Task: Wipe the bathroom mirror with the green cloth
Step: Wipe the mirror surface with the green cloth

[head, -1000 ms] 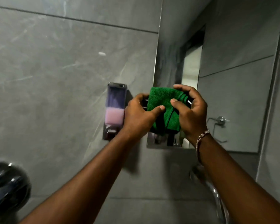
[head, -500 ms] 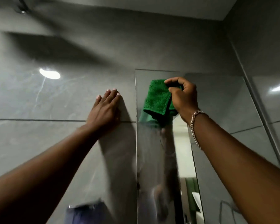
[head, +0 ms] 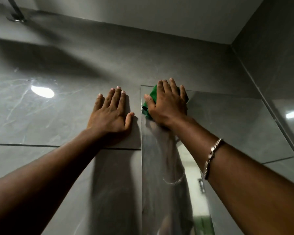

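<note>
**A:** Grey marble-look tiled wall [head: 41,116] fills the left; bright ceiling-light reflection [head: 42,91] on it, chrome shower fitting [head: 15,16] top left. What changed?

**B:** Left to right. Left hand [head: 111,114] sits where it was half a second ago: flat on the tile, fingers spread, gripping nothing, just beside the mirror's left edge. A second ago it was on the cloth with the other hand, so it looks like a brace now.

**A:** And the cloth?

**B:** Green terry cloth [head: 149,103] was pinched in the fingertips and hanging at the top of the frameless rectangular wall mirror [head: 227,124]. Now the right hand [head: 167,106], silver chain bracelet [head: 210,155] on that wrist, is laid open over it, palm pushing it against the glass at the top left corner. Only green edges show, at the thumb side and past the fingers.

**A:** So contact made.

**B:** Yes. My read: grip swapped for a flat press, wiping is only starting. Glass below shows a blurred reflection of the arm; can't tell whether it's streaked.

**A:** Left to do?

**B:** Nearly all of the pane, judging by the start position. The cloth is held by palm pressure only, so it could slip out.
</note>
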Demonstrator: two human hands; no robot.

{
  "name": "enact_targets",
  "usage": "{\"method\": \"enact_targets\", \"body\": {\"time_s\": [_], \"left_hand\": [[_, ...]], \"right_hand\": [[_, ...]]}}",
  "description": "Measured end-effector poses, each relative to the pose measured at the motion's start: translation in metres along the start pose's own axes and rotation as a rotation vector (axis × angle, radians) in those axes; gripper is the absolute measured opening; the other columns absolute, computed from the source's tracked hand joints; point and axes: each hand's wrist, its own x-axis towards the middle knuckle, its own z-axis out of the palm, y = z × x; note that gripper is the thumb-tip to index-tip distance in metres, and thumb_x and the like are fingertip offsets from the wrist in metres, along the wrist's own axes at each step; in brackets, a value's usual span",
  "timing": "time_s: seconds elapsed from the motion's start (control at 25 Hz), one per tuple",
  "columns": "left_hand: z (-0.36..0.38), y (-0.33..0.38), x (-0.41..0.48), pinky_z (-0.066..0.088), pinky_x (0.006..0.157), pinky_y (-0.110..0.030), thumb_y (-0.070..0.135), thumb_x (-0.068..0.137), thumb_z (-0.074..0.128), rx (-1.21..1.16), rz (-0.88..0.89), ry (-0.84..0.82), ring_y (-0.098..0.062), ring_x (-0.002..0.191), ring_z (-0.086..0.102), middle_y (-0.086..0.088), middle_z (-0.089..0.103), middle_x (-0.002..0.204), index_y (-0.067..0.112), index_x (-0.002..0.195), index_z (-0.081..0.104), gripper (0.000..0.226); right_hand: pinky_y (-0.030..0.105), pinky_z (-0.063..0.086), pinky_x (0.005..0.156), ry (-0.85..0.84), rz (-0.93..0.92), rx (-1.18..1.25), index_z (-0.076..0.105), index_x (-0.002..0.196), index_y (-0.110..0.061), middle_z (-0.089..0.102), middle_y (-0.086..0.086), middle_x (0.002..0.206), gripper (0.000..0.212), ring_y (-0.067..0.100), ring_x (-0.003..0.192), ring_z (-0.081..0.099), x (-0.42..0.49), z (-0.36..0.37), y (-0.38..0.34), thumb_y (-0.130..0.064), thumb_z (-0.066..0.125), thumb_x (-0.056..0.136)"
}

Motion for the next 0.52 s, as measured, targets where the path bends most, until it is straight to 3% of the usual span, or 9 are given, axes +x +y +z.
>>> {"method": "enact_targets", "body": {"time_s": [0.08,0.24,0.44,0.52], "left_hand": [[0.001,0.001,0.000,-0.008,0.121,-0.043,0.061,0.082,0.001,0.007,0.009,0.018,-0.019,0.149,-0.013,-0.007,-0.011,0.162,0.014,0.150,-0.008,0.083],[0.000,0.002,-0.006,-0.007,0.121,-0.041,0.060,0.083,0.000,-0.031,-0.003,0.065,-0.017,0.149,-0.012,-0.006,-0.009,0.162,0.015,0.150,-0.006,0.081],[-0.003,0.013,-0.019,-0.005,0.122,-0.043,0.056,0.086,0.003,-0.082,-0.021,0.071,-0.019,0.149,-0.012,-0.007,-0.008,0.162,0.014,0.150,-0.004,0.077],[-0.003,0.015,-0.019,-0.003,0.123,-0.042,0.054,0.087,0.004,-0.118,-0.025,0.096,-0.019,0.149,-0.008,-0.007,-0.004,0.163,0.013,0.150,0.000,0.075]], "right_hand": [[0.047,-0.001,0.123,-0.007,-0.044,0.026,0.019,0.152,-0.010,0.020,0.010,0.162,0.073,0.025,0.152,0.006,0.011,-0.002,-0.008,-0.055,0.029,0.095],[0.048,0.007,0.121,-0.021,-0.386,0.100,0.028,0.149,-0.023,0.029,0.001,0.160,0.068,0.021,0.151,0.015,-0.017,-0.003,0.015,-0.052,0.034,0.089],[0.047,0.015,0.121,-0.029,-0.023,0.113,0.029,0.149,-0.030,0.027,-0.003,0.161,0.062,0.024,0.150,0.013,0.017,-0.010,0.038,-0.054,0.037,0.092],[0.047,0.015,0.121,-0.030,-0.078,0.138,0.029,0.148,-0.030,0.027,-0.002,0.160,0.060,0.027,0.150,0.013,0.023,-0.005,0.014,-0.054,0.038,0.094]]}}
